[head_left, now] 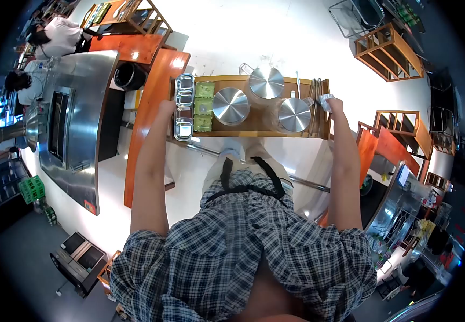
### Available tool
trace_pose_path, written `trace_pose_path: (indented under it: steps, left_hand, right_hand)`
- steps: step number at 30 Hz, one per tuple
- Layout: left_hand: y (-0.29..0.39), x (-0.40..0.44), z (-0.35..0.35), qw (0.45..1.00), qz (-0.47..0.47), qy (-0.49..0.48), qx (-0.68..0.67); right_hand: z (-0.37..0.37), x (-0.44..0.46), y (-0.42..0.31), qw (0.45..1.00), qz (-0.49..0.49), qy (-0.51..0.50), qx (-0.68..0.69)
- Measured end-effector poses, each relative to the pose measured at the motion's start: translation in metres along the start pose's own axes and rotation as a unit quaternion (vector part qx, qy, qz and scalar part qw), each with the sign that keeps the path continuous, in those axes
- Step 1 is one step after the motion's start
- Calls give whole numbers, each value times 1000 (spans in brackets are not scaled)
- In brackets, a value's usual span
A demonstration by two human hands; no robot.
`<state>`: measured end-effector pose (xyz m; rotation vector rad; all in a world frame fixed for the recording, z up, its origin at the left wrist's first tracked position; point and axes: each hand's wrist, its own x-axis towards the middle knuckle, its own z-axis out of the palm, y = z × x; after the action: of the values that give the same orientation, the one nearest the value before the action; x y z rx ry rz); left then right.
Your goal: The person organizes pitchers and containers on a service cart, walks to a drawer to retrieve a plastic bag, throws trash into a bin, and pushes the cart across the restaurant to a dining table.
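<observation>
- A wooden tray lies in front of the person's body at about waist height, its long side running from one hand to the other.
- The left hand is at the tray's left end, beside a sectioned steel dish; its fingers are mostly hidden, so I cannot tell how tightly they close.
- The right hand is at the tray's right end, curled around a whitish crumpled thing; its material is too unclear to tell.
- The sectioned steel dish lies across the tray's left end, with green square containers in a column just beside it, on the tray.
- Three round steel pans sit on the tray: one next to the green containers, one at the far edge, and one towards the right end.
- Several thin rods lie across the tray near its right end, between the nearest pan and the right hand.
- An orange wooden bench stands left of the tray; past it is a steel counter.
- A black bin stands beyond the bench, left of the tray.
- Two other people are far to the tray's left.
- A wooden rack stands well apart from the tray, beyond its right end.
</observation>
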<state>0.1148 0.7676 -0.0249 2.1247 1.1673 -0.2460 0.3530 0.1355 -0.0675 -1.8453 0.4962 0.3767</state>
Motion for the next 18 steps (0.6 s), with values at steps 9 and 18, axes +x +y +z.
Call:
trace_pose_path:
  steps: [9, 18]
  left_hand:
    - [-15, -49, -8, 998, -61, 12, -12]
    - [28, 3, -7, 1000, 9, -20, -5]
  right_hand:
    - [2, -37, 19, 1000, 10, -14, -11]
    - [-7, -16, -12, 1000, 13, 24, -10]
